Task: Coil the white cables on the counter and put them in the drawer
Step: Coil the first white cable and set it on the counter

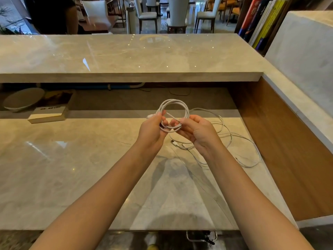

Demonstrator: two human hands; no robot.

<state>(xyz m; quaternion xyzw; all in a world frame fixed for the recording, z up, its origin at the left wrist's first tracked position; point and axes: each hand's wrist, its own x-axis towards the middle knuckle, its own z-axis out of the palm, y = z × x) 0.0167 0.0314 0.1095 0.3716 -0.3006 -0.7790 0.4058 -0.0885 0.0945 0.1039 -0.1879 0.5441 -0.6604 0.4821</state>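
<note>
L hand [153,131] & R hand [201,135] fingers [186,122] pinch coiled cable [177,103] above counter [72,168]; loose cable [234,140] just right, book [48,114] far left.

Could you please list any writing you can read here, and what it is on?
Nothing reads clearly.
Flat book at left: print on its edge, too blurred to read.
Shelved books: characters on spines, too blurred to read.
Coiled white cable: no print visible.

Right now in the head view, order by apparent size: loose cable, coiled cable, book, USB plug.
1. loose cable, sprawled widest
2. book and coiled cable look alike; the coil is nearer, so unranked
3. USB plug
</note>
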